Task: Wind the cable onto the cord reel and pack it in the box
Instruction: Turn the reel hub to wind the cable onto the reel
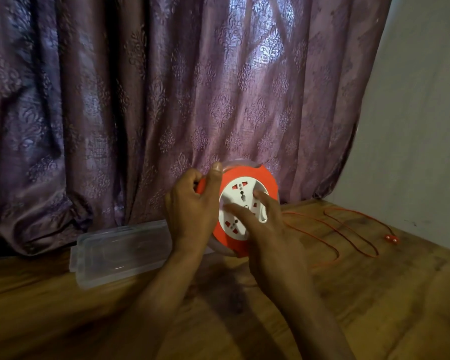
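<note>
The round cord reel (252, 181), red with a white socket face and a clear outer rim, is held up on edge above the wooden table (374, 294). My left hand (192, 211) grips its left rim, thumb up along the edge. Fingers of my right hand (265, 229) lie straight across the white socket face. A thin red cable (348, 229) runs from the reel in loose loops over the table to the right and ends in a red plug (391, 239). The clear plastic box (120, 252) lies flat on the table to the left of the reel.
A purple patterned curtain (166, 100) hangs behind the table down to its back edge. A pale wall (426, 126) borders the table on the right. Bare wood stretches in front of my arms.
</note>
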Available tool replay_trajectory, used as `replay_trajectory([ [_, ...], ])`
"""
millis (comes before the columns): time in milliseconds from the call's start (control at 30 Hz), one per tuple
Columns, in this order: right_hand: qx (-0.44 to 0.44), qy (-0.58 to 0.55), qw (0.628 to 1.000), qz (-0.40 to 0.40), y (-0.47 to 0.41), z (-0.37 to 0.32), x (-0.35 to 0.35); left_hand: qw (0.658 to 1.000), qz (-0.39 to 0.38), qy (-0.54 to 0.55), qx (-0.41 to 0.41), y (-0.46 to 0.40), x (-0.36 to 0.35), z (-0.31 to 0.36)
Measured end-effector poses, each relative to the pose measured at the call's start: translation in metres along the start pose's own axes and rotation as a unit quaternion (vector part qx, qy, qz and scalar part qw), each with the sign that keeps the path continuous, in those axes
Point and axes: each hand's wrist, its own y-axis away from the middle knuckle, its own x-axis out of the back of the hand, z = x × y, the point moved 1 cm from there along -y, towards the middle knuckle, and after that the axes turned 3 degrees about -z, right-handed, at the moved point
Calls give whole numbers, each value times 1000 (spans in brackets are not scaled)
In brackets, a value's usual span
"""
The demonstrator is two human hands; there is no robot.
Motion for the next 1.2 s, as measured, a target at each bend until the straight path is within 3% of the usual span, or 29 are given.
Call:
replay_trajectory([
  [567, -22, 17, 999, 22, -3, 7, -2, 999, -1, -18, -34, 4, -4, 0],
  [867, -32, -16, 997, 73, 1, 6, -7, 999, 11, -33, -27, 4, -4, 6],
  [1200, -108, -75, 980, 147, 4, 10, -11, 999, 1, -35, -35, 10, -7, 8],
])
